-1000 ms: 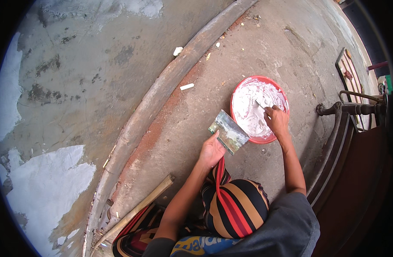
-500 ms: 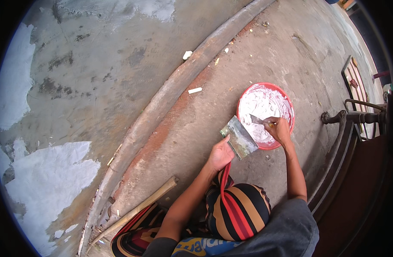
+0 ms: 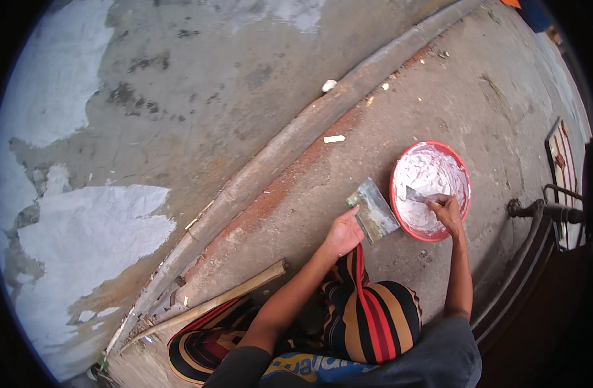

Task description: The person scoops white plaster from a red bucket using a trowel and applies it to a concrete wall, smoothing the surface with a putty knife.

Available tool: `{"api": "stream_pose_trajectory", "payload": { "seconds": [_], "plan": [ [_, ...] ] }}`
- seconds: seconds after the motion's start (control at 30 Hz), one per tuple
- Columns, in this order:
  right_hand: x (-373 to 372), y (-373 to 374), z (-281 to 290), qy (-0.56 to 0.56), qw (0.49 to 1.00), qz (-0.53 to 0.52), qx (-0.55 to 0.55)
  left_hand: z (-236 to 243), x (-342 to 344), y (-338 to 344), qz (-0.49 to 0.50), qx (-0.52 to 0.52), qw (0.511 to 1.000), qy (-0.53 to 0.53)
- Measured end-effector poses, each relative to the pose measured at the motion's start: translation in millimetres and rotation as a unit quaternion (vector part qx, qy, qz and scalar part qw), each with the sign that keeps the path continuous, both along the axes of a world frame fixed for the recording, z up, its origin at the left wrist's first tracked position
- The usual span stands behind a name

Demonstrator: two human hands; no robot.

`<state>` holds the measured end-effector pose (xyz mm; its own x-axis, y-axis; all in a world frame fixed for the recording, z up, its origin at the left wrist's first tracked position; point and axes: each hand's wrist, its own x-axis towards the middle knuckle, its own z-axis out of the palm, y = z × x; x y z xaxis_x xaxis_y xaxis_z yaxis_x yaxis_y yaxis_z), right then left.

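Note:
A red basin (image 3: 466,184) on the ground ahead of me, to the right, holds white putty-like paste (image 3: 426,169). My right hand (image 3: 448,213) reaches over it, closed on the handle of a putty knife (image 3: 415,194). The knife's blade is against the paste. My left hand (image 3: 345,233) grips a flat rectangular metal plate (image 3: 374,210) by its near left edge, with the thumb on top. Greyish smears cover the plate. Its right edge lies close beside the basin's rim.
Left of me, a grey wall (image 3: 199,123) has white patches, with a long raised ledge (image 3: 277,145) along its foot. A wooden stick (image 3: 238,291) lies near my leg. Dark metal bars (image 3: 536,210) and a framed panel (image 3: 561,168) stand at the right. White scraps (image 3: 334,138) dot the ground.
The whole view has shifted, so things sit farther right and mostly lower. The plate has drawn slightly left, off the basin's rim. The knife stays in the basin.

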<state>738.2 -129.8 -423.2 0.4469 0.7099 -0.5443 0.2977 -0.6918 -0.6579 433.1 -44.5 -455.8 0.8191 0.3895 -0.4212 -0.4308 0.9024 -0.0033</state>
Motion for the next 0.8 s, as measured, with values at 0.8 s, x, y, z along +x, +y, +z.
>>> {"api": "stream_pose_trajectory", "payload": {
  "seconds": [0.8],
  "plan": [
    [-74.8,-14.7,-3.4,-0.386,0.888,0.061,0.242,-43.0,41.6,-24.2,-0.034,0.04,0.992,-0.119]
  ]
}}
